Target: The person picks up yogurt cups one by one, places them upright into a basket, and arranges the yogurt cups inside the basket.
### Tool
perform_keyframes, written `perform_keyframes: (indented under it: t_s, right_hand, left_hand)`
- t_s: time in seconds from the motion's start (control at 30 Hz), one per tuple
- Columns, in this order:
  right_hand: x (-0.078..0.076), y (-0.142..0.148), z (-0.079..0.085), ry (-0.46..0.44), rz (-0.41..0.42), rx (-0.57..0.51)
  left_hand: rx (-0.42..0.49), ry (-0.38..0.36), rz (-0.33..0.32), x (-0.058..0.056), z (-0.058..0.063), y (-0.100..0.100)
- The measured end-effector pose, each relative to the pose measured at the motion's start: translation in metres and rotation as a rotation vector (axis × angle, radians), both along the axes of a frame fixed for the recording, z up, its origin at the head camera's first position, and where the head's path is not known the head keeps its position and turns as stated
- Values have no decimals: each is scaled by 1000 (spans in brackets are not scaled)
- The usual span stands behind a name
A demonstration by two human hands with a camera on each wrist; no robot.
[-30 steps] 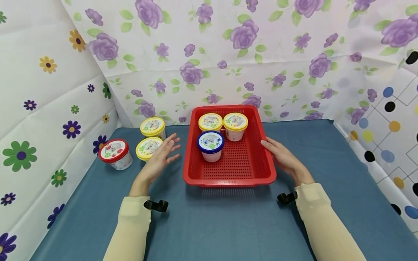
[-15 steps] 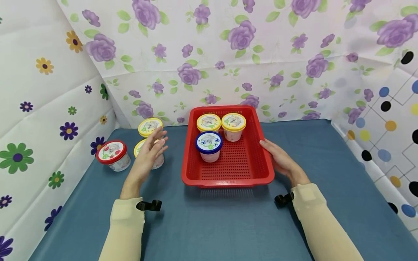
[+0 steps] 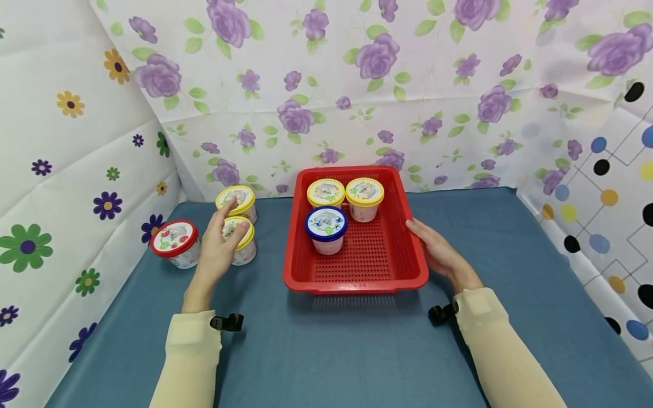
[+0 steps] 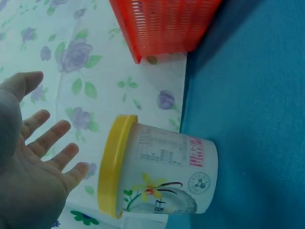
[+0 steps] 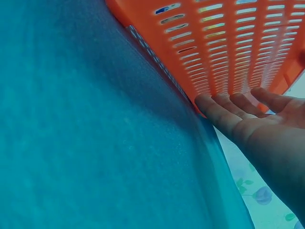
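My left hand (image 3: 215, 249) is spread, its palm toward the nearer yellow-lidded tub (image 3: 244, 243); in the left wrist view a gap shows between the fingertips and that tub's lid (image 4: 114, 167). Behind it stands another yellow-lidded tub (image 3: 243, 199), partly covered by my fingers in the head view. A red-lidded tub (image 3: 178, 243) is just left of the hand. On the right, my right hand (image 3: 441, 249) holds the side of the red plastic basket (image 3: 354, 285), thumb over the rim and fingers along the slotted outer wall (image 5: 219, 57).
Inside the basket are a blue-lidded tub (image 3: 327, 229) and two yellow-lidded tubs, one at the back left (image 3: 326, 192) and one at the back right (image 3: 364, 198). Blue cloth (image 3: 326, 351) covers the table. Flowered sheets (image 3: 357, 102) hang behind and at the left; a dotted one hangs right.
My left hand has moved left, away from the basket, and now overlaps the yellow-lidded tubs less. My right hand stays at the basket's side. The tubs have not moved.
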State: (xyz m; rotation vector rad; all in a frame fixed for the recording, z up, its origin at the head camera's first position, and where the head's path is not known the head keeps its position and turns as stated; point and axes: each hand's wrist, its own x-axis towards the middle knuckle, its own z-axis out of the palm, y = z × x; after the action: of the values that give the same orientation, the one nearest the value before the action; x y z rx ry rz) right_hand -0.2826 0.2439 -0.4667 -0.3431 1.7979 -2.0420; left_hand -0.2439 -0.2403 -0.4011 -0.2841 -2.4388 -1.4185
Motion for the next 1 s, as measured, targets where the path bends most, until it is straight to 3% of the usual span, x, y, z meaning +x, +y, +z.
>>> perform_keyframes:
  t_s: [0.3,0.5,0.7,1.0]
  right_hand:
    - [-2,1,-1,18,10,-16]
    - [-1,1,-5,9,13,-2]
    - [-1,0,-6,14,10,-9]
    - [-1,0,-2,15,13,-13]
  left_hand:
    - [-203,37,52,-6,-15,-9]
    - [-267,38,99,-4,-28,-14]
    - [-269,49,98,-5,-35,-15]
    - [-269,136,79,-10,-42,-17]
